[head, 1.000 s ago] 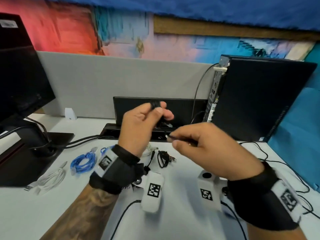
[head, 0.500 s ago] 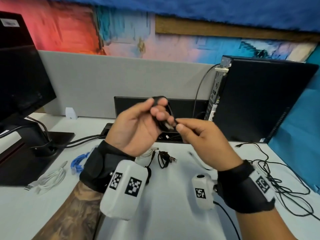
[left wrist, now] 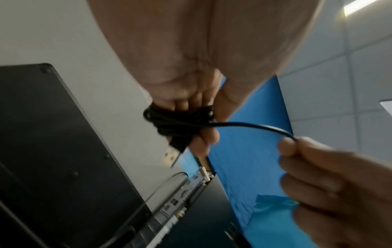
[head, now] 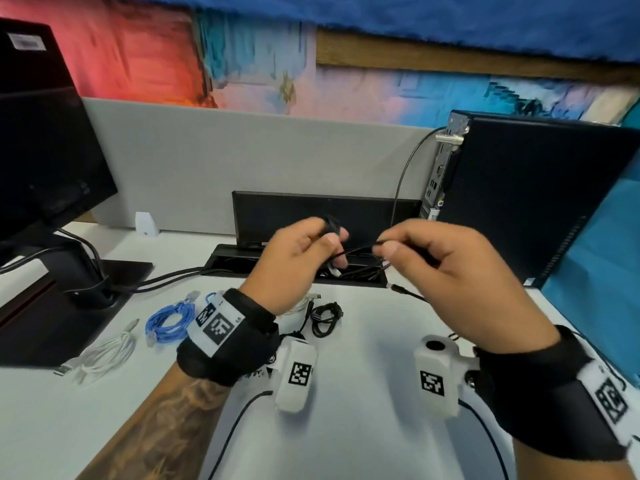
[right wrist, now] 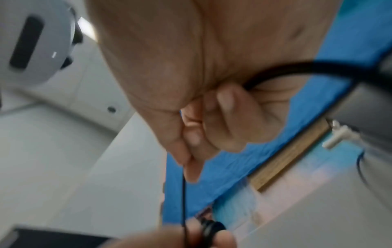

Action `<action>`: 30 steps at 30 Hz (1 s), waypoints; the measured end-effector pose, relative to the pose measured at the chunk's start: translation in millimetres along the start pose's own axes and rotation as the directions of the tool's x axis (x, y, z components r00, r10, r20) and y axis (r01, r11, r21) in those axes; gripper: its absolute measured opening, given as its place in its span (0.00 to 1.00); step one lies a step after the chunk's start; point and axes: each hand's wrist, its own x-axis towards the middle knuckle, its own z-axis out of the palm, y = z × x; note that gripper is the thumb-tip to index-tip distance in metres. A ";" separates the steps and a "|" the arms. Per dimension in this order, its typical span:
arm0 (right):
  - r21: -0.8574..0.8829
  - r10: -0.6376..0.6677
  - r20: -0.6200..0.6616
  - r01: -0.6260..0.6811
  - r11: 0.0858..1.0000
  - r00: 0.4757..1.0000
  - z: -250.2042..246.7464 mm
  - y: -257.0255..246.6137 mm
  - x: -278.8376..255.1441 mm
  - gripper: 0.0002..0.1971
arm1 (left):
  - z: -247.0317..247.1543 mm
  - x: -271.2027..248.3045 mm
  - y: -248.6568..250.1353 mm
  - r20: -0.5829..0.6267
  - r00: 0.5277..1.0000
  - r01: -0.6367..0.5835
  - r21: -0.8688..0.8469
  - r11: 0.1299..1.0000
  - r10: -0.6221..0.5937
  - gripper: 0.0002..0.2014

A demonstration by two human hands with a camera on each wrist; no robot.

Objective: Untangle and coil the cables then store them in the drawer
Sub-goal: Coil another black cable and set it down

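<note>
My left hand (head: 327, 239) is raised above the desk and grips a small coil of black cable (left wrist: 176, 122) wound round its fingers. A USB plug (left wrist: 172, 153) hangs from that coil. My right hand (head: 384, 245) pinches the same cable's free strand (head: 360, 250) between thumb and forefinger, a short way right of the coil. In the right wrist view the strand (right wrist: 183, 193) runs taut from my fingertips (right wrist: 186, 161) down to the left hand. The strand's other plug end (head: 398, 288) dangles below my right hand.
On the white desk (head: 363, 341) lie a coiled blue cable (head: 169, 320), a white cable (head: 104, 355) and a small coiled black cable (head: 325, 317). A monitor (head: 45, 150) stands left, a computer tower (head: 536, 202) right, and an open cable slot (head: 242, 263) behind my hands.
My hands touched half a second ago. The right hand has since moved right, drawing a length of strand out from the coil in my left hand.
</note>
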 end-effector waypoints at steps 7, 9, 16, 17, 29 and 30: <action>0.029 0.008 -0.194 -0.003 1.000 0.981 12.6 36.1 8.4 0.09 | 23.8 -12.7 23.9 0.314 0.949 0.129 -0.347 0.929 -0.014 0.17; 0.082 0.016 -0.103 -0.007 0.997 0.995 25.0 36.7 9.0 0.12 | 21.1 -10.4 27.4 0.255 0.966 0.167 -0.518 0.839 -0.035 0.17; 0.508 0.021 0.080 -0.058 0.859 0.997 39.7 24.3 6.7 0.14 | 9.2 -3.3 23.2 0.235 0.970 0.228 -0.767 0.600 -0.067 0.20; 0.496 0.019 0.057 -0.044 0.867 0.998 41.7 24.7 6.8 0.14 | 7.9 -2.5 21.3 0.264 0.962 0.252 -0.785 0.566 -0.063 0.20; 0.170 0.032 -0.057 -0.022 0.985 0.998 44.0 35.6 4.2 0.10 | 9.5 -3.9 20.0 0.207 0.969 0.226 -0.508 0.831 -0.137 0.15; 0.158 0.036 -0.059 -0.026 0.987 0.998 44.6 36.0 2.5 0.10 | 12.0 -4.7 18.1 0.209 0.969 0.220 -0.508 0.833 -0.129 0.14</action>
